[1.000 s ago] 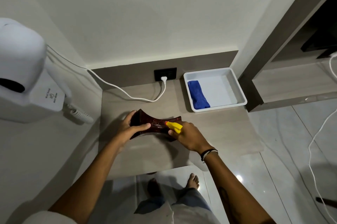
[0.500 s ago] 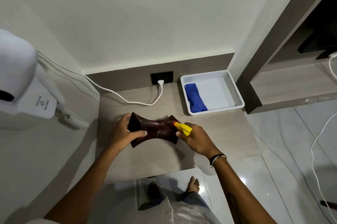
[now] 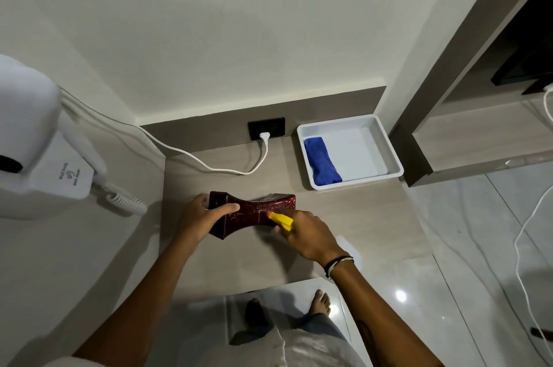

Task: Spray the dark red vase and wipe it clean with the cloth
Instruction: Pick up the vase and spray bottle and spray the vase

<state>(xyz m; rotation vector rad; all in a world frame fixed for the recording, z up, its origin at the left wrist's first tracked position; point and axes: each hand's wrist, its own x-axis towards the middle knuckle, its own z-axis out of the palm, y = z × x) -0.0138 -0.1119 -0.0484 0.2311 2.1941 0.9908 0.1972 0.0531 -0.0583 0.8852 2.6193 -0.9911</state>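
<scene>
Since a second ago the dark red vase (image 3: 254,212) turns flatter in the clamped left hand (image 3: 200,217); right hand (image 3: 308,233), closed on the yellow spray nozzle (image 3: 281,220), aims closer, so spraying continues while the blue cloth (image 3: 321,164) waits.

1. Both forearms are bare; a light sleeve edge (image 3: 54,362) shows at the left upper arm.
2. The right wrist wears thin bands (image 3: 338,264), dark and pale.
3. A dark tattoo (image 3: 363,329) marks the right forearm.
4. Light top (image 3: 305,350), blue jeans (image 3: 314,326), bare feet (image 3: 321,302).

left hand (image 3: 200,218) gripping, right hand (image 3: 308,233) clenched
</scene>
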